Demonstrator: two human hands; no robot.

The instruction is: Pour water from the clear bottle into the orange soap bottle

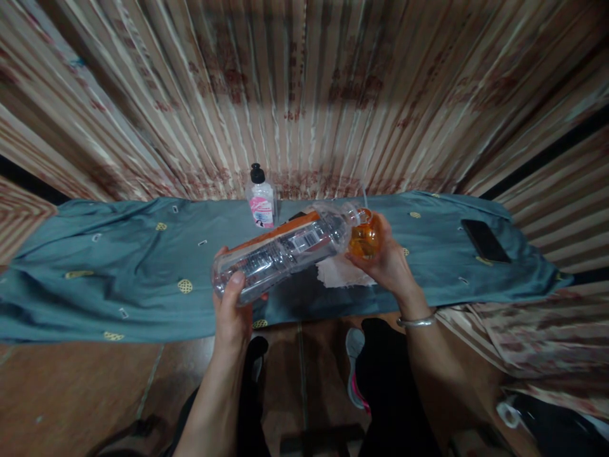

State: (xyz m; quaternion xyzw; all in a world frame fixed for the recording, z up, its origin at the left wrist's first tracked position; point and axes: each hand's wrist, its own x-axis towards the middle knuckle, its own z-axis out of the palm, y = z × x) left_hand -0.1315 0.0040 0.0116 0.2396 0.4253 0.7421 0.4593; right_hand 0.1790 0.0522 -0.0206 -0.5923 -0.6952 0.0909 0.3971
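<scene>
My left hand (231,303) is wrapped round the base end of a clear plastic bottle (285,251) with an orange label. The bottle lies nearly flat, its neck tilted toward a small round orange container (365,238). My right hand (387,257) is closed on that container and wears a metal bangle at the wrist. Bottle mouth and container meet above a white cloth (339,273) lying on the table.
A teal cloth (118,266) covers the table. A small pump bottle with a pink label (261,198) stands at the back centre. A black phone (485,241) lies at the right end. Striped curtains hang behind. My legs and shoes show below the table edge.
</scene>
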